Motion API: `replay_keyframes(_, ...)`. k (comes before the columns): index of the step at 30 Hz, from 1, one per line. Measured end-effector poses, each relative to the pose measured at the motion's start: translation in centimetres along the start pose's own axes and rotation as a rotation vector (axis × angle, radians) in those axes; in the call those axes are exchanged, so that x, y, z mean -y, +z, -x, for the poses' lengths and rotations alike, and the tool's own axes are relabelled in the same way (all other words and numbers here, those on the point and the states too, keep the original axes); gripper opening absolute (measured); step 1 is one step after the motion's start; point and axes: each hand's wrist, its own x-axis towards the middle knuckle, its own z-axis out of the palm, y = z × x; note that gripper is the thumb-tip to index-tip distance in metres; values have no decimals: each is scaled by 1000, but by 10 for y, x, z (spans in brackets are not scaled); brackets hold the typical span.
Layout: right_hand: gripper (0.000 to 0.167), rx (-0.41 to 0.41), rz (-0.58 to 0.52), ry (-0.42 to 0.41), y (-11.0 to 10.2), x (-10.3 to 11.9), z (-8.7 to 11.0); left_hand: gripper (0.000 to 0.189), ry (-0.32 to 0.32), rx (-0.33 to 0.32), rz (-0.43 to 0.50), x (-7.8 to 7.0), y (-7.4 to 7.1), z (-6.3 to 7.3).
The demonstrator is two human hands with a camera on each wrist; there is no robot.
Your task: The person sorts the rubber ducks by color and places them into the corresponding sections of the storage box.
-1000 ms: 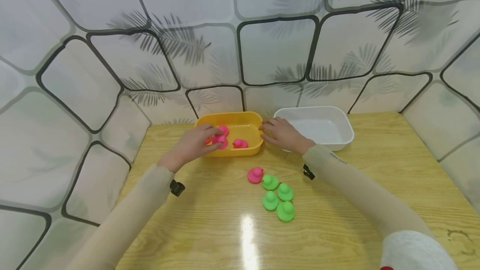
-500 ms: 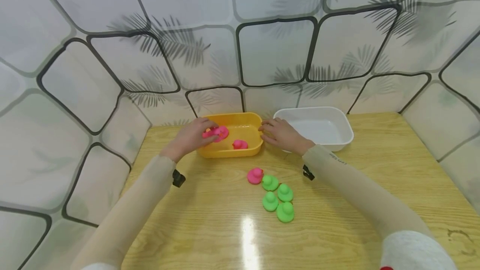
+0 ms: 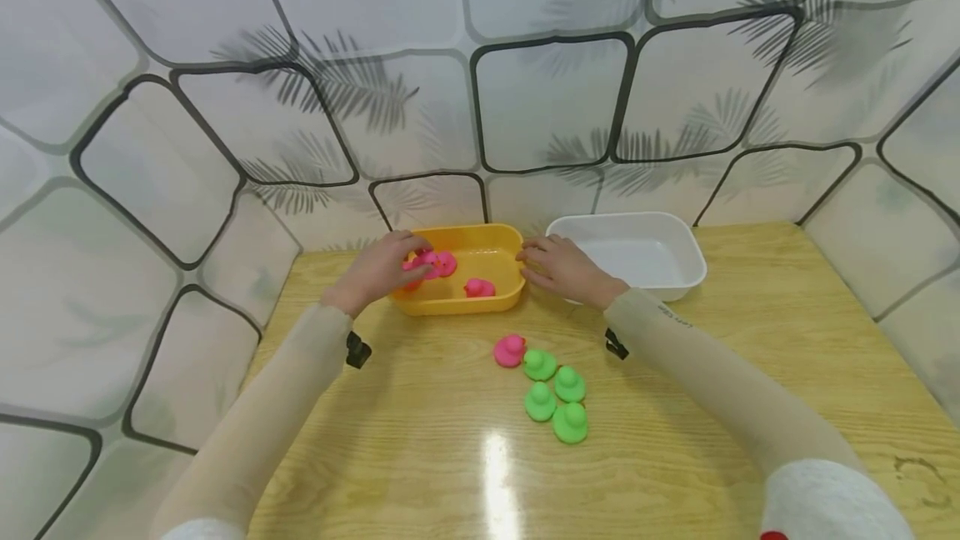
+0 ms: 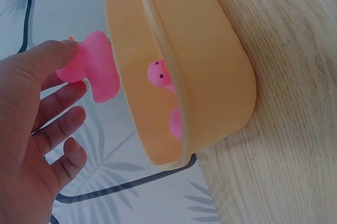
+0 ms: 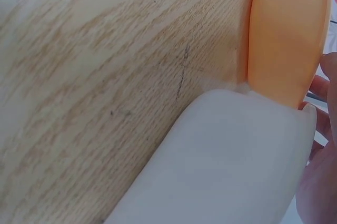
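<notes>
My left hand (image 3: 378, 267) is at the left end of the yellow bin (image 3: 457, 307). In the left wrist view its thumb and forefinger pinch a pink rubber duck (image 4: 100, 71) above the rim, while the other fingers spread loosely. Two more pink ducks show inside the bin there, one with its face (image 4: 158, 73) toward the camera. The head view has a lone pink duck (image 3: 480, 287) at the bin's front right. My right hand (image 3: 566, 267) rests its loosely bent fingers at the bin's right rim, its palm over the white bin's left edge.
A white bin (image 3: 693, 273) stands right of the yellow one, with the patterned wall (image 3: 555, 102) behind both. In front on the wooden table (image 3: 390, 440) lie another pink duck (image 3: 509, 351) and several green ducks (image 3: 569, 385).
My left hand has drawn back leftward to the yellow bin's left end, with pink ducks shifting near its fingers. The right hand stays at the rim.
</notes>
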Motion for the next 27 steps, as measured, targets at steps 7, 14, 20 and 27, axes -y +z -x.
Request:
replay_keyframes(7,31,7,9,1,-1,-1,0,34,-2,11,-29,1,2,-2)
replay_keyframes(14,31,16,19,9,0,0,0,34,-11,21,-36,3,7,-1)
replay_keyframes(20,31,12,18,3,-1,3,1,32,-10,24,-40,5,9,1)
replay_keyframes(27,31,5,23,4,0,1,1,32,-6,17,-19,6,9,1)
